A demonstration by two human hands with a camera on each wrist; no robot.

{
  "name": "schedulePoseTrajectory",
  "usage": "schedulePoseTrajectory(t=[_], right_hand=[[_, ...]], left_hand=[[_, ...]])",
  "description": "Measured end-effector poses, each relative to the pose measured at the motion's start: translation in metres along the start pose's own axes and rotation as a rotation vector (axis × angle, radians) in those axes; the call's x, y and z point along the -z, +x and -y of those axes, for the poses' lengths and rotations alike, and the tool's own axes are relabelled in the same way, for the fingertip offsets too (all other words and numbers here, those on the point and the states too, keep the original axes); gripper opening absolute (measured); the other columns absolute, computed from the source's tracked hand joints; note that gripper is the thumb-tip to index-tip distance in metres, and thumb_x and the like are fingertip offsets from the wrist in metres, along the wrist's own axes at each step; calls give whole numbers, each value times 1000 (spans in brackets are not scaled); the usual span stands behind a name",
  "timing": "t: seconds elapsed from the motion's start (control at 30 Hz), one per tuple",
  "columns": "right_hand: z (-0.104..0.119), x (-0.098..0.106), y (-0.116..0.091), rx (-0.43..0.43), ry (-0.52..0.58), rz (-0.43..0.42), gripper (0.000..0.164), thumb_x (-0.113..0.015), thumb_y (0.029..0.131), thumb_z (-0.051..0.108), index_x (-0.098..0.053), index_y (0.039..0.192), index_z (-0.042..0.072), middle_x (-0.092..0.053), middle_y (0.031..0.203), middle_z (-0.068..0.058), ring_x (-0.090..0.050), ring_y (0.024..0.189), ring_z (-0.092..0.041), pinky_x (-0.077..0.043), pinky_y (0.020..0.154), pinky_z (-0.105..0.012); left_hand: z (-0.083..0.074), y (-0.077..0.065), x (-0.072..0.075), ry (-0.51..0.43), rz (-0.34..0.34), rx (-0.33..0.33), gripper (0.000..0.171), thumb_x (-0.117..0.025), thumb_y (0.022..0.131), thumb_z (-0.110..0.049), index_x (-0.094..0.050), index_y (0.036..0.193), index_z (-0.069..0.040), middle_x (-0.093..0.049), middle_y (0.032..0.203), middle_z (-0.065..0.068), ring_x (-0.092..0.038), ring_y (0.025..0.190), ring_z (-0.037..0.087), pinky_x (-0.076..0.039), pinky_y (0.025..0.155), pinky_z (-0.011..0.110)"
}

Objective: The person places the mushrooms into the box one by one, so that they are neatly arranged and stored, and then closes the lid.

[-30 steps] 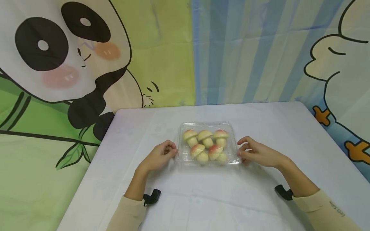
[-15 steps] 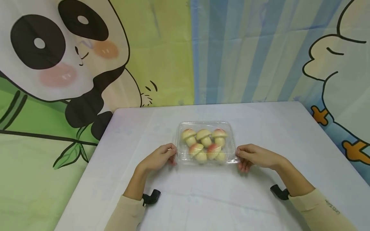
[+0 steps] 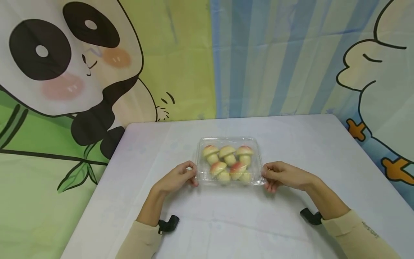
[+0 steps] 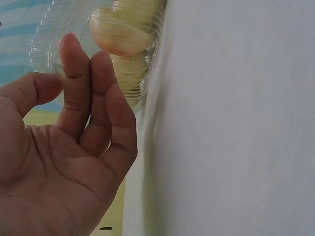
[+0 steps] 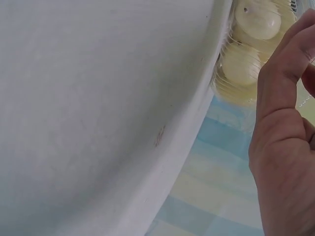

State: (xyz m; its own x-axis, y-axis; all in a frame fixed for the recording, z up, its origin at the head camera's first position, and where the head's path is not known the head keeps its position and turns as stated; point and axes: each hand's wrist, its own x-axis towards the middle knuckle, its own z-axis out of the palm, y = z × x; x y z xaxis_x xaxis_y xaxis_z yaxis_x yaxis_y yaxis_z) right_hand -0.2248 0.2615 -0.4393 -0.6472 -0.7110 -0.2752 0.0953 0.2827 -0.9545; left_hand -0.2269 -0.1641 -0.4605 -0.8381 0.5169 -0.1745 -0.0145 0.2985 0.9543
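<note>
A clear plastic clamshell container (image 3: 230,141) lies on the white table, its lid down. Inside sit several cream mushroom-shaped pieces (image 3: 237,169) with reddish tints on their caps, in two rows. At the container's front left corner, my left hand (image 3: 177,177) pinches the rim between thumb and index finger; the other fingers are bent below it, seen in the left wrist view. My right hand (image 3: 289,175) pinches the front right corner, thumb on top. In the right wrist view, the right hand (image 5: 285,128) shows at the edge and its fingertips are cut off.
The white table (image 3: 226,223) spreads around the container, with its back edge meeting a cloth backdrop (image 3: 258,57) printed with a panda and stripes. Black wrist mounts (image 3: 169,223) sit at both sleeve cuffs.
The right hand has changed from spread fingers beside the container to a pinch at its front right corner. The left fingers have curled down at the left corner. The container stays in place.
</note>
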Motion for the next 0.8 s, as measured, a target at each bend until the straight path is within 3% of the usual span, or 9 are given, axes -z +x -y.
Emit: schedulePoseTrajectory(t=[0.27, 0.53, 0.8], right_hand=[[-3, 4, 1, 22, 15, 24, 30, -50, 110, 19, -54, 105, -10, -68, 90, -13, -70, 77, -18, -62, 73, -37], [-3, 6, 1, -21, -10, 31, 33, -49, 111, 23, -56, 103, -9, -69, 89, -15, -70, 76, -21, -61, 73, -43], [6, 8, 2, -56, -78, -13, 32, -48, 111, 26, -56, 102, -5, -66, 92, -21, -69, 82, -35, -60, 77, -49]], left_hand=[[2, 1, 2, 36, 37, -60, 20, -50, 109, -20, -53, 110, -1, -75, 82, 10, -69, 88, 23, -45, 84, 29], [7, -1, -2, -33, 47, -18, 18, -49, 109, -19, -54, 108, -1, -76, 84, 15, -72, 87, 34, -50, 84, 32], [0, -2, 3, 31, 17, 19, 23, -47, 110, -25, -55, 114, -4, -65, 97, 9, -65, 92, 30, -52, 84, 40]])
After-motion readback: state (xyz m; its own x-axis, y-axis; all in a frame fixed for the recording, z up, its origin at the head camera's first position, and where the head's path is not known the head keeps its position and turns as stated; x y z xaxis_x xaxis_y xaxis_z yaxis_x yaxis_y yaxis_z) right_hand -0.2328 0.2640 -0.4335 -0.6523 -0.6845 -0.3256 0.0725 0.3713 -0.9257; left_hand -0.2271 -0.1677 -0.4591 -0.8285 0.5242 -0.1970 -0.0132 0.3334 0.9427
